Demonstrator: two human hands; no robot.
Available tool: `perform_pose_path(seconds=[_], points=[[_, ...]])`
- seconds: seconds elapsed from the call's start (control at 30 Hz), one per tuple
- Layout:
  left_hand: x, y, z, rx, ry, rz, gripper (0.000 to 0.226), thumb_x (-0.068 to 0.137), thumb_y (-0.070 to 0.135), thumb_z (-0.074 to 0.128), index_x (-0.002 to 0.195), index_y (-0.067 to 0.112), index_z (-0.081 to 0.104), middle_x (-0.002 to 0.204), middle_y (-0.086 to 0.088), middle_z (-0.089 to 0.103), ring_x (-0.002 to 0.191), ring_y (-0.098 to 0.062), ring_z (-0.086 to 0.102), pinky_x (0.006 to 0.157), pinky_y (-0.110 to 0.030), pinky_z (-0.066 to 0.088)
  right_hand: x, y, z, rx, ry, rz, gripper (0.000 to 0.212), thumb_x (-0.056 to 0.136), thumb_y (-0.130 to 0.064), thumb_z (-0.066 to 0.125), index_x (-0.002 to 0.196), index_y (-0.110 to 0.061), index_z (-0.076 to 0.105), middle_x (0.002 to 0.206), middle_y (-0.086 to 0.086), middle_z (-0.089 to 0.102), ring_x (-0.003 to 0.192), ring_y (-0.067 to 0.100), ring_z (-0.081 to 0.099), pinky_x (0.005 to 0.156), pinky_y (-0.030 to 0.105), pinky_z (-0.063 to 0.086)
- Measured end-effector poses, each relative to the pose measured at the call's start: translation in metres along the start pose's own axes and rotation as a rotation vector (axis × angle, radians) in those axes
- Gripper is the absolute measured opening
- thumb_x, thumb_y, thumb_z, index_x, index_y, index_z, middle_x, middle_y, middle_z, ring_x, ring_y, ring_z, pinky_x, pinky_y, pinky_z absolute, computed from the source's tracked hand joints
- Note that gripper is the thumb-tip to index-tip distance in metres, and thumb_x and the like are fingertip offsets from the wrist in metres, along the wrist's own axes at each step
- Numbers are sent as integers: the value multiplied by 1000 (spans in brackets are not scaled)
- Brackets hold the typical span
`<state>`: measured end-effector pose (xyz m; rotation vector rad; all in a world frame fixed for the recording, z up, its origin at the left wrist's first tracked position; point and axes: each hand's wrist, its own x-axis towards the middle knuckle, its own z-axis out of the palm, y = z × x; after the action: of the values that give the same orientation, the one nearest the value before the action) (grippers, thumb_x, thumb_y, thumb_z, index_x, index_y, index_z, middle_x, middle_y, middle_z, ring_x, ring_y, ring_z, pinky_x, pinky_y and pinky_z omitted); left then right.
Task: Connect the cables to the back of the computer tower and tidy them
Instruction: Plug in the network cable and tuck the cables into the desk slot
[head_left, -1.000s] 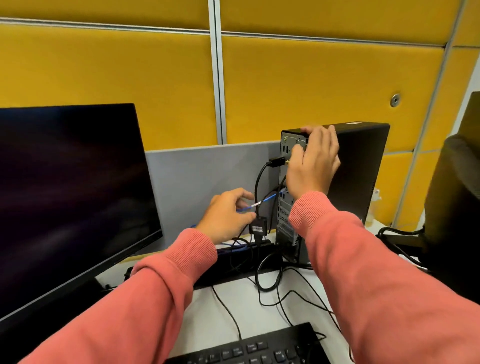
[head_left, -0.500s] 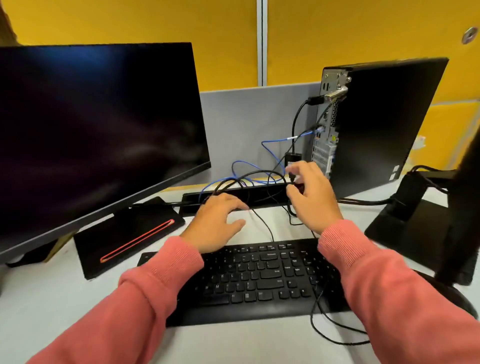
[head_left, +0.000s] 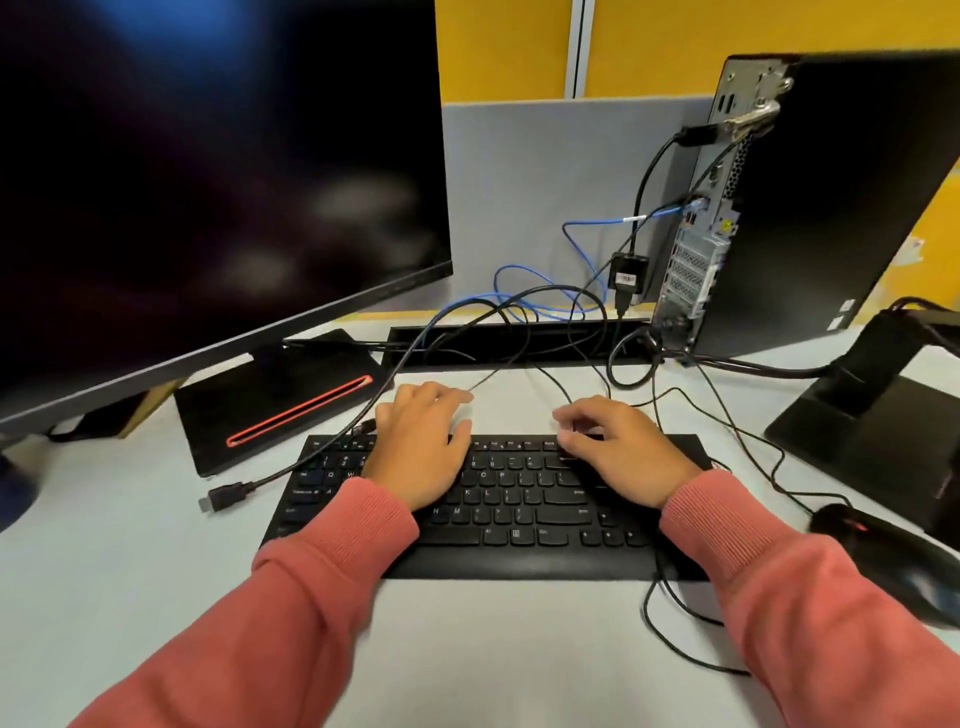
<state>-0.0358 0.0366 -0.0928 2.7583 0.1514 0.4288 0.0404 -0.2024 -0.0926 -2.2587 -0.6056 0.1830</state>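
Black keyboard (head_left: 519, 499) flat on the pale worktop (head_left: 130, 587), taken as landmark. Left hand (head_left: 421, 447) over its upper left keys, palm down, fingers loosely spread and reaching past the far edge toward a thin black cable (head_left: 498, 371); contact with that cable too blurred to tell. Right hand (head_left: 623, 452) over the upper right keys, fingers curled, something small and dark seemingly pinched between thumb and forefinger, identity not clear. Pink sleeves (head_left: 332, 551) on both arms.

Behind and right of the keyboard, computer tower (head_left: 831, 197) upright, rear panel facing left. Plugged into that panel: a black connector near the top, a blue network cable (head_left: 592, 228) lower down, looping onto the worktop. Small black adapter (head_left: 629, 274) hanging just beside the panel. Left of the keyboard, a loose HDMI plug (head_left: 224, 496) lying on the worktop, its cable running back over the keyboard's corner. Behind and left, dark monitor (head_left: 208, 171) on its stand. Right of the keyboard, a black mouse (head_left: 883, 556), blurred.
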Motion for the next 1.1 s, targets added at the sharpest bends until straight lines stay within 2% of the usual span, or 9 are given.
perform_pose_path(seconds=[0.07, 0.2, 0.33, 0.43, 0.53, 0.67, 0.83, 0.97, 1.1], points=[[1, -1, 1, -21, 0, -12, 39, 103, 36, 48, 141, 36, 50, 126, 9, 51, 125, -18, 39, 103, -37, 26, 4, 2, -3, 142, 3, 17, 17, 87, -31, 70, 104, -30, 72, 107, -6, 71, 97, 9, 64, 101, 39, 49], [6, -7, 2, -25, -21, -67, 53, 101, 41, 50, 151, 37, 37, 145, 6, 38, 137, -20, 28, 114, -43, 21, 3, -2, -18, 488, -42, 44, 27, 90, -4, 69, 111, -22, 71, 95, 6, 70, 88, 14, 64, 94, 30, 47], [15, -8, 3, -71, -26, -51, 49, 101, 39, 52, 149, 35, 43, 122, 14, 55, 125, -15, 44, 108, -35, 24, 4, -2, -24, 803, 88, 122, 31, 93, -8, 65, 123, -19, 63, 69, 4, 55, 75, 17, 65, 89, 35, 44], [19, -12, 6, -191, 48, -73, 38, 98, 32, 57, 135, 37, 56, 104, 17, 53, 111, -10, 49, 102, -30, 27, 2, -8, -28, 733, 96, 93, 23, 100, -23, 57, 115, -13, 71, 59, 1, 46, 68, 17, 58, 89, 35, 38], [22, -15, 6, -281, 80, -87, 35, 96, 31, 59, 129, 39, 58, 106, 20, 53, 108, -8, 50, 106, -41, 41, -9, -23, -31, 711, 66, -20, 32, 99, -31, 56, 100, -3, 71, 66, 3, 51, 76, 20, 58, 86, 41, 34], [20, -13, 5, -296, 47, -68, 30, 96, 34, 57, 125, 42, 59, 108, 22, 55, 112, -8, 49, 106, -40, 40, -20, -40, -29, 744, 32, -135, 32, 95, -26, 56, 82, 1, 66, 67, 12, 58, 75, 28, 60, 85, 40, 43], [19, -11, 4, -281, 21, -57, 22, 98, 37, 56, 118, 40, 65, 111, 22, 57, 112, -7, 50, 105, -38, 40, -14, -49, -26, 788, 9, -112, 30, 99, -24, 49, 121, -14, 67, 54, 13, 37, 58, 30, 58, 82, 40, 48], [21, -8, 6, -328, 3, -29, 18, 98, 36, 58, 110, 35, 70, 104, 19, 64, 105, -9, 57, 100, -42, 46, -12, -64, -27, 736, -135, -246, 29, 99, -19, 50, 111, -3, 71, 64, 16, 56, 73, 29, 63, 78, 32, 52], [33, 19, -4, -865, -66, -136, 30, 106, 35, 48, 106, 24, 75, 96, 2, 76, 90, -14, 66, 87, -34, 48, 1, -70, -21, 675, -83, -200, 29, 106, -12, 43, 116, -7, 69, 58, 14, 53, 62, 27, 61, 70, 30, 50]])
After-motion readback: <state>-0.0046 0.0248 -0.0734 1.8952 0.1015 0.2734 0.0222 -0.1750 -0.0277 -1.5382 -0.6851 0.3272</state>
